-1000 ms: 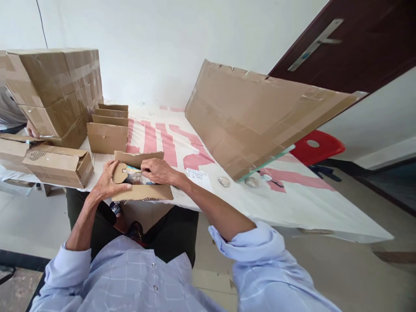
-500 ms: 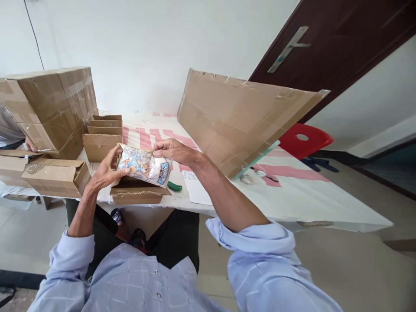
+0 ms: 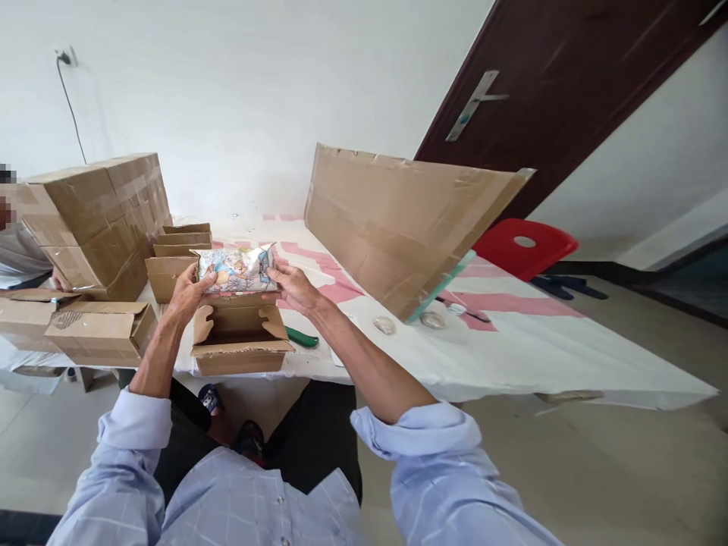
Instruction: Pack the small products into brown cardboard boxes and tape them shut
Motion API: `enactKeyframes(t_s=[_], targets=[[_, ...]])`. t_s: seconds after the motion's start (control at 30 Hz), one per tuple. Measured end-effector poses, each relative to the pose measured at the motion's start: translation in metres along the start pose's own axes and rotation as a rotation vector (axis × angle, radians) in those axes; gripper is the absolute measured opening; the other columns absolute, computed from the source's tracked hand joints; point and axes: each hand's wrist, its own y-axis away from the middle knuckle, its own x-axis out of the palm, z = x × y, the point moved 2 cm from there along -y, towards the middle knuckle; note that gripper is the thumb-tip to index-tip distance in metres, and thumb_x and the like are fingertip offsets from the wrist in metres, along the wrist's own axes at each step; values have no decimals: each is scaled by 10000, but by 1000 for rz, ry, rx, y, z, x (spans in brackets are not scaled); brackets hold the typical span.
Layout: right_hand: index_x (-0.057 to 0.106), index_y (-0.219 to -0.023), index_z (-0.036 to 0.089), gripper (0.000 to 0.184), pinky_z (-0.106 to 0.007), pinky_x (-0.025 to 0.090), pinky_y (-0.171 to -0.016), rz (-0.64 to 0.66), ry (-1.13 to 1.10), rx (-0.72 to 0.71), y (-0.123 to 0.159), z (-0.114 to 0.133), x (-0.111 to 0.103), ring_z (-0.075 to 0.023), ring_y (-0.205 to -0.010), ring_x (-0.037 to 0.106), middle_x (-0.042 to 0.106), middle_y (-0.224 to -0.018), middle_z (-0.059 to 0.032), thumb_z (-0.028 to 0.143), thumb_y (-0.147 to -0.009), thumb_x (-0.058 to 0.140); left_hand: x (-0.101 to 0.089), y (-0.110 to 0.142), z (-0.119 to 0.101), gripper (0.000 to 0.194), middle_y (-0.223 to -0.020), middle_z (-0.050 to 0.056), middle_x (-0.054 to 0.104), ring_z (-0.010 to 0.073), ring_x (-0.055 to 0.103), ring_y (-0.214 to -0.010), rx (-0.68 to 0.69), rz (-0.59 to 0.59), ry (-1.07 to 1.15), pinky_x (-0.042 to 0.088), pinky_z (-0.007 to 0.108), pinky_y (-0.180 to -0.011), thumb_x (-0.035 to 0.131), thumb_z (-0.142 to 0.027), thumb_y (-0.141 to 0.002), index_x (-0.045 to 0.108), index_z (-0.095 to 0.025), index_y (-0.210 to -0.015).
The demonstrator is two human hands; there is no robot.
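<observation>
A printed plastic packet (image 3: 237, 271) with colourful cartoon pictures is held level above an open cardboard box (image 3: 242, 362). My left hand (image 3: 189, 294) grips its left end, thumb on the front. At the right end, my right hand (image 3: 291, 286) holds the packet, its fingers partly hidden behind. The box below stands at the table's front edge with its side flaps up, and its dark inside shows. Beside the box, to the right, lies a green-handled tool (image 3: 302, 337); its other end is hidden.
Taped cartons (image 3: 102, 220) are stacked at the left, with open boxes (image 3: 171, 274) and a closed box (image 3: 102, 334) near them. A large cardboard sheet (image 3: 398, 220) leans at the back. Clear tape rolls (image 3: 384, 325) lie mid-table. A red chair (image 3: 526, 246) stands behind. Another person sits far left.
The packet has turned from tilted to level and moved up off the box, uncovering its inside. My right hand has moved to the packet's right end. The view has shifted slightly.
</observation>
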Motion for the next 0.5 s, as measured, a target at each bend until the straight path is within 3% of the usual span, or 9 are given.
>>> enactKeyframes(t_s=[0.2,0.5], targets=[[736,-934,198,225,-293,700,-645,-65,-9,48,-9,-10,-2,-165,-760,738,773,-853,-26,372,-893,872,-3,-11,5,658,-973,54,782,192,742,-792,-20,31,-48,627,270,-601,1032,-549,-558,719,-173,-997],[740,-951,186,319,-307,694,-699,-56,83,-73,-15,-1,-3,-206,-859,762,791,-912,-47,450,-850,887,-13,-24,-9,691,-995,87,794,190,728,-776,-37,77,-207,615,285,-647,1056,-456,-541,777,-128,-1080]])
